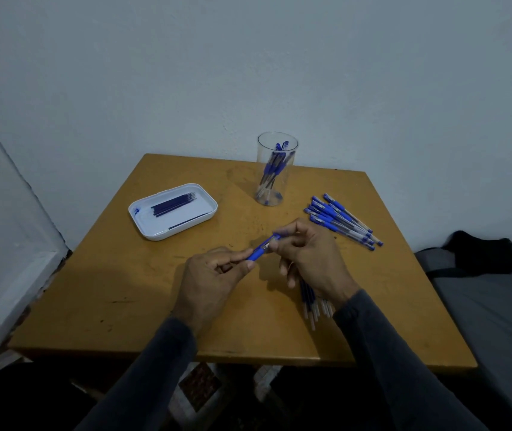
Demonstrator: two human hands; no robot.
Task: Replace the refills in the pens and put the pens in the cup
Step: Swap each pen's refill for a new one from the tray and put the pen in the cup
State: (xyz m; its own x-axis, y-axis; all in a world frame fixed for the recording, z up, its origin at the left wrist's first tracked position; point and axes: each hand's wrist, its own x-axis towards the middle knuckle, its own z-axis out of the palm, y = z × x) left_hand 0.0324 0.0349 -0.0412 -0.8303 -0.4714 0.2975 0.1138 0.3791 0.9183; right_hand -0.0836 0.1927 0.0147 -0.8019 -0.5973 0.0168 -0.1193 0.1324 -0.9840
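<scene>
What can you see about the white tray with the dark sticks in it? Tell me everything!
The white tray looks like smooth plastic, a shallow rectangle with rounded corners and a raised rim. It lies flat on the far left part of the wooden table, turned at a slant. Inside, a bunch of dark blue refills lies side by side, one more refill lies apart near the front rim, and a small blue mark shows at its left end. No hand touches it.
</scene>
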